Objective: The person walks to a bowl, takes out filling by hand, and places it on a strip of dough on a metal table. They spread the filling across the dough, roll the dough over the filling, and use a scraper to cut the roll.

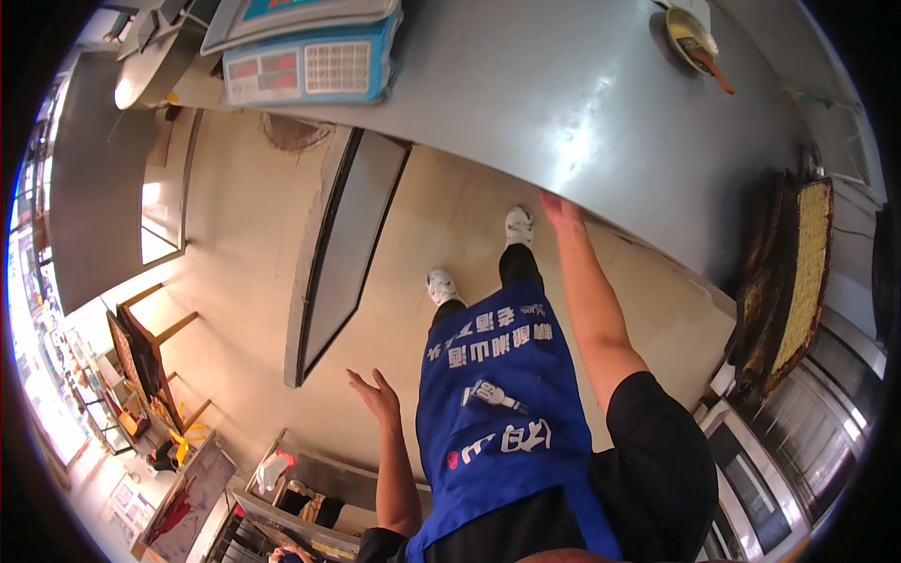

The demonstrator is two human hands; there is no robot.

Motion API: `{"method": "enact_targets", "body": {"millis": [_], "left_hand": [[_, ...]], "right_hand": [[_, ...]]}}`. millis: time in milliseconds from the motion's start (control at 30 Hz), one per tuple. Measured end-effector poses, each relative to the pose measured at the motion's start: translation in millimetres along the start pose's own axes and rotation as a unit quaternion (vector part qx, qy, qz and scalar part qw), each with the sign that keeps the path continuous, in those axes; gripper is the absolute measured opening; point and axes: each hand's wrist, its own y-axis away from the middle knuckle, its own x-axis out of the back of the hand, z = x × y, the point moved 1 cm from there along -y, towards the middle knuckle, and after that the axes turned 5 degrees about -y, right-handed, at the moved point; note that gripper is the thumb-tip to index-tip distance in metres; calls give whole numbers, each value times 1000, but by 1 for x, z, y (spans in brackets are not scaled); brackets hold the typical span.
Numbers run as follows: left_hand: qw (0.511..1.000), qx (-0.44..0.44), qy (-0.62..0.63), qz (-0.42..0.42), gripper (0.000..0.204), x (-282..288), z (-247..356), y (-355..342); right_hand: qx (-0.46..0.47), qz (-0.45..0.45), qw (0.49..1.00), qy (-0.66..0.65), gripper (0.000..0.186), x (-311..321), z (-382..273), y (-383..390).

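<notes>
My left hand [378, 398] is in the air to the left of my blue apron [502, 403], its fingers apart and nothing in it. My right hand [562, 214] reaches forward to the front edge of a steel counter [497, 84]. That edge hides most of its fingers, so their grip is not visible. Left of my legs, a flat door-like panel [349, 253] with a dark edge stands out from beneath the counter.
A blue digital scale [310, 70] sits on the counter at the upper left. A pan with a brush [693, 42] lies at the far right. Dark-edged trays [798, 272] stand at the right. A wooden stool [150, 347] and steel table [99, 188] are at the left.
</notes>
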Motion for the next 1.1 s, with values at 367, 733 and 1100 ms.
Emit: {"method": "enact_targets", "body": {"millis": [367,733,1100], "left_hand": [[953,-63,280,-95,51,-91,43,-74],[875,-75,399,-263,61,-256,223,-106],[947,10,258,-190,47,-243,167,-133]], "right_hand": [[-133,47,989,47,39,81,88,134],[-235,23,968,89,45,118,136,178],[3,-15,780,626,45,48,128,240]]}}
